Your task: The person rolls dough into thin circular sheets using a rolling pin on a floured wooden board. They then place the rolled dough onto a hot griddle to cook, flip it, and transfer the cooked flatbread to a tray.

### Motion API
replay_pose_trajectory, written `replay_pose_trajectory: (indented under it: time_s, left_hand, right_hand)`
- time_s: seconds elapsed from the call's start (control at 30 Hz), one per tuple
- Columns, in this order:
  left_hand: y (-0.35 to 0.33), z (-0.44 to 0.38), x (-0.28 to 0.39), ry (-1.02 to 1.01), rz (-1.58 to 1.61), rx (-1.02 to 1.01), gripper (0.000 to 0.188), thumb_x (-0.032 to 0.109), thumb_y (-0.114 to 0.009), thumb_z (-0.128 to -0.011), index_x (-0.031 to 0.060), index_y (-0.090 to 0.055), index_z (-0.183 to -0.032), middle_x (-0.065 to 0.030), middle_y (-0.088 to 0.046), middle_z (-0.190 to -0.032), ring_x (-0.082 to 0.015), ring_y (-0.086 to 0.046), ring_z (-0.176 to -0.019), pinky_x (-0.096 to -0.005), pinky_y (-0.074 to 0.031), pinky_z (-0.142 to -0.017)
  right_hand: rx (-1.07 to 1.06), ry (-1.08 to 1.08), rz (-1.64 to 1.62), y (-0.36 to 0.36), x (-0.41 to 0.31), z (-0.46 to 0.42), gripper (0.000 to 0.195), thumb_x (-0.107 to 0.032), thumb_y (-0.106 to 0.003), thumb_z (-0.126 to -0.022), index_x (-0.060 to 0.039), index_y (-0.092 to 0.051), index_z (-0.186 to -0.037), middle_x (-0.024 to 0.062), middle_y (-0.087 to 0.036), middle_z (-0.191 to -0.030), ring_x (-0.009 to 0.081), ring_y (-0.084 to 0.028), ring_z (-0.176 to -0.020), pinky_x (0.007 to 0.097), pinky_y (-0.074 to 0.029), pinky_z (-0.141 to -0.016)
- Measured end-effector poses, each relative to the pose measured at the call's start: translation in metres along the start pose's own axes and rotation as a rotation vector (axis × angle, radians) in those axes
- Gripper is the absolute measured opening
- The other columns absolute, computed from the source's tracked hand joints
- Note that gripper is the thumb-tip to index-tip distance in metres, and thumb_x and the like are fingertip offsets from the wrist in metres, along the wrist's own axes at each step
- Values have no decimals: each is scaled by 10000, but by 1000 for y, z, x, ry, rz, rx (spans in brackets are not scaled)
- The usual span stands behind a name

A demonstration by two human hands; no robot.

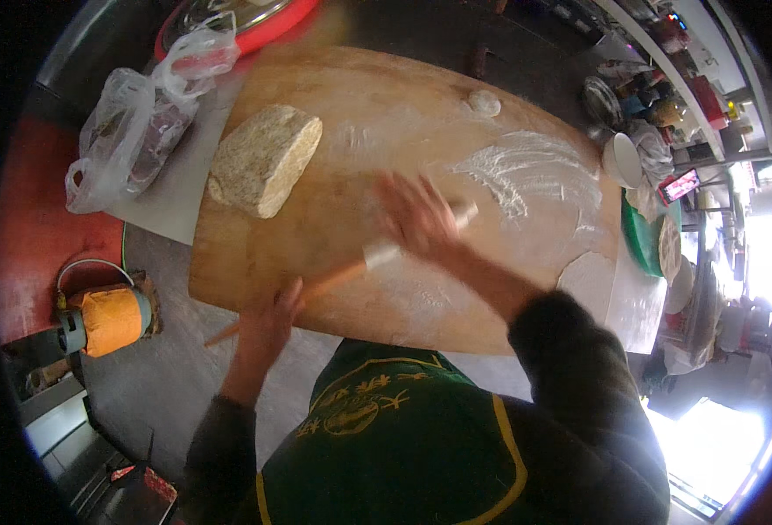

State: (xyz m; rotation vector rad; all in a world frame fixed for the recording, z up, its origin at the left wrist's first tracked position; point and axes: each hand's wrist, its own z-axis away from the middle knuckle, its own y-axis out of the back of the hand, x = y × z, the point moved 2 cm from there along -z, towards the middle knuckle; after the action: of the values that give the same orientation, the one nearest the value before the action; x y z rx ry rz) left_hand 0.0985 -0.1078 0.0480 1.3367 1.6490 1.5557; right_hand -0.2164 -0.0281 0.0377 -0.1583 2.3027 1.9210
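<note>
A wooden rolling pin slants over the near edge of the floured wooden board, with a pale, floury far part. Around its near part my left hand is closed. My right hand is blurred, fingers spread, above the middle of the board; whether it touches the pin's far part cannot be told. A pale piece, perhaps the pin's end or dough, shows beside that hand. Loose white flour is smeared to the right. A small dough ball sits near the far edge, and a flat dough round lies at the right.
A large pale block, perhaps dough, rests on the board's left. Plastic bags and a red-rimmed basin stand beyond it. A white bowl and a green tray with flat rounds are at the right. A gas cylinder stands left.
</note>
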Motion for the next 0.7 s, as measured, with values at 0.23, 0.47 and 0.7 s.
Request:
replay_pose_trajectory:
  time_s: [0.23,0.47,0.7]
  left_hand:
    - [7,-49,-34,124,179,-21,354,258,-645,-928,136,-624,-1259,-132,-648,-978,-330,-643,-845,-419,-527,-687]
    - [-4,-2,34,145,22,-149,436,318,-660,-909,223,-575,-1326,-134,-656,-1034,-355,-653,-837,-440,-541,-675]
    - [-8,25,119,229,247,-216,475,215,-673,-894,172,-544,-1349,-152,-651,-1082,-370,-663,-906,-444,-556,-729]
  right_hand:
    - [185,-183,5,-5,29,-108,658,-444,-556,-947,-97,-385,-1480,108,-330,-1570,298,-287,-1454,538,-192,-1182]
    - [-13,-136,-119,25,-8,52,923,-482,-683,-811,4,-298,-1496,203,-255,-1583,357,-246,-1468,542,-156,-1196]
    - [-85,-73,-198,54,-20,178,763,-335,-694,-846,-35,-376,-1471,159,-323,-1554,324,-294,-1451,503,-226,-1193]
